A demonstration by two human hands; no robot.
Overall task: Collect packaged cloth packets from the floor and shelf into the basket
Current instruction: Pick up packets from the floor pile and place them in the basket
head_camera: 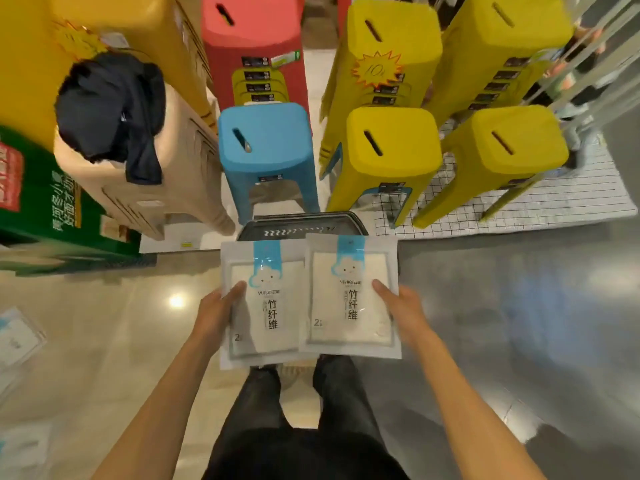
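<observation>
the floor (519, 306) fills most of the view, polished and reflective. stacked plastic stools stand at its far side: yellow stools (391, 147) to the right, a blue stool (266, 140) in the middle. a green carton (38, 202) stands at the left.

the basket (301, 225) sits on the floor just in front of the blue stool. only its dark far rim shows; its inside is hidden, so its contents cannot be confirmed.

you hold two packets side by side, above and just short of the basket. the right packet (349, 296) overlaps the edge of the left packet (263, 306).

the left grip (216, 313) grasps the left packet at its outer edge, thumb on the front face. the right grip (401, 310) grasps the right packet the same way. the fingers behind both packets are hidden.

progress: these two packets are collected but not yet deposited. at least one floor packet (15, 337) remains at the far left; a blurred pale shape nearer the lower left corner may be another. no shelf packets are in view. judged status: task partly done, deposit and further pickups outstanding.
</observation>
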